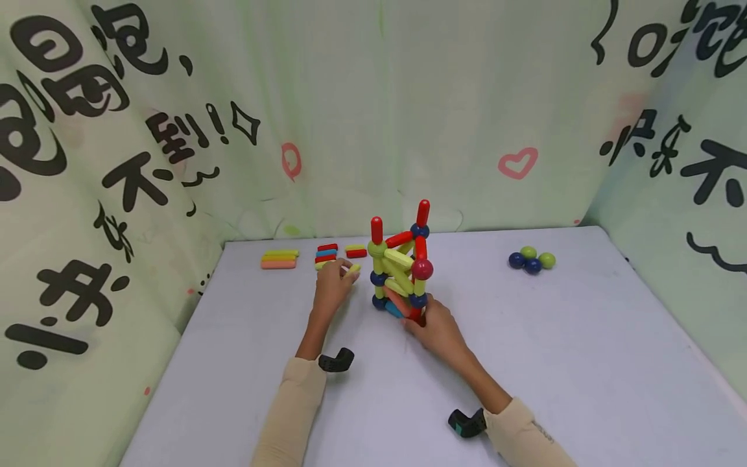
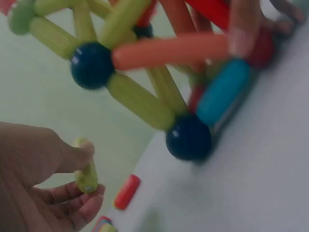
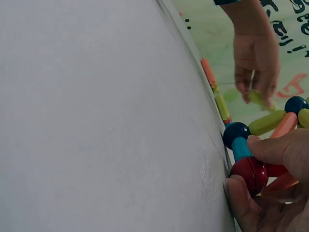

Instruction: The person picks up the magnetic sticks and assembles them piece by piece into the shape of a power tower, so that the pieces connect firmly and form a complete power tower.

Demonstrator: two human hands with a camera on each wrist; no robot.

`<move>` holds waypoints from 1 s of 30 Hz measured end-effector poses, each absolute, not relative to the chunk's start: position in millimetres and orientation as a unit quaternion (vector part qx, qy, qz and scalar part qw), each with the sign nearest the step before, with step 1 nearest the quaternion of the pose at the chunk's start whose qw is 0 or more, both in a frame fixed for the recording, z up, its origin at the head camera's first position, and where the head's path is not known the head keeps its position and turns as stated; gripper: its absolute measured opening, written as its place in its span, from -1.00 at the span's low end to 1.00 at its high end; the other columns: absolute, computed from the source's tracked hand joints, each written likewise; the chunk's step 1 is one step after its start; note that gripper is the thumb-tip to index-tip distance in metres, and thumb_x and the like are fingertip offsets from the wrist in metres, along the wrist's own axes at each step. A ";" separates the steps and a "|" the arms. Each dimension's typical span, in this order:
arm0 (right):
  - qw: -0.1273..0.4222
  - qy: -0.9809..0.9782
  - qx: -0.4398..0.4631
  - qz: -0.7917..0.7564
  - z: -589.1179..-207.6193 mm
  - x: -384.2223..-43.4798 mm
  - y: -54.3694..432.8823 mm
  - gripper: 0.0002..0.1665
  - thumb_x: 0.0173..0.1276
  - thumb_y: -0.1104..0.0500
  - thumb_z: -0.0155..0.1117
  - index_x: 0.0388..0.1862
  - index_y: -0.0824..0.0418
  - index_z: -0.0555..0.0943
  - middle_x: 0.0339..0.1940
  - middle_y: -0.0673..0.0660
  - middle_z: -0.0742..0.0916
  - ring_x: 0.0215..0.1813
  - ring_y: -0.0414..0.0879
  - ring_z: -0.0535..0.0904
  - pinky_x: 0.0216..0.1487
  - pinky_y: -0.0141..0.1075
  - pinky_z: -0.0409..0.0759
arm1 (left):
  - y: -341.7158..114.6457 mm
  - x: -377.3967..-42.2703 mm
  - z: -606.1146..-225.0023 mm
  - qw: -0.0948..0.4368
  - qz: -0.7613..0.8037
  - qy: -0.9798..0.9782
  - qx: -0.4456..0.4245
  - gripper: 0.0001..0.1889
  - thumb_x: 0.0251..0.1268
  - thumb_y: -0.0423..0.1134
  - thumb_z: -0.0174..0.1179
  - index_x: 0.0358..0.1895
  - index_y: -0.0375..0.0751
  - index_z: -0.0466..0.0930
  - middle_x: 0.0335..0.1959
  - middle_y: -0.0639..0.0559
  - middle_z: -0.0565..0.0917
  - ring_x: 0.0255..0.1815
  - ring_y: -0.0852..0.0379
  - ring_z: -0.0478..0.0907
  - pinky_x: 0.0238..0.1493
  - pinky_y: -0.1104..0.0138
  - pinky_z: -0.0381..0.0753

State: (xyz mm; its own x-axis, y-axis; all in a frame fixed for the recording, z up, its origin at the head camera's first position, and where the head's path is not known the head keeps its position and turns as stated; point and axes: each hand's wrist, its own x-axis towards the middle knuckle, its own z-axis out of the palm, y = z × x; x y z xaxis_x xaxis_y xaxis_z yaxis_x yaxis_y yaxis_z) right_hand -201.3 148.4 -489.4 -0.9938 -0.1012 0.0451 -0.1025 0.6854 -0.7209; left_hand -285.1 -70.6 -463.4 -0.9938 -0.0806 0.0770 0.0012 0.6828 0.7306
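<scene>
A tower of magnetic rods and balls stands on the table, with yellow-green, red, orange and blue rods joined by dark blue, green and red balls. My left hand is left of the tower and pinches a yellow-green rod between thumb and fingers, apart from the tower. At the tower's foot, my right hand grips a red ball at the lower corner, its thumb and fingers on either side. A blue rod runs from that corner to a dark blue ball.
Behind the left hand lie loose red, blue and yellow-green rods. Yellow and orange rods lie farther left. Several blue and green balls sit together on the right of the white table. A printed curtain hangs around it.
</scene>
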 end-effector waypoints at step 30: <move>-0.083 -0.908 0.055 0.406 -479.7 -198.0 149.3 -0.06 0.23 0.09 0.44 0.45 0.34 0.17 -0.46 0.11 0.61 -0.51 -0.12 0.49 -0.49 -0.33 0.52 | -0.6 -210.0 -371.7 0.239 -0.524 -0.777 -0.254 -0.70 0.18 -0.24 0.38 -0.04 -0.26 0.64 -0.19 -0.06 0.68 -0.21 0.10 0.66 -0.28 0.26 0.70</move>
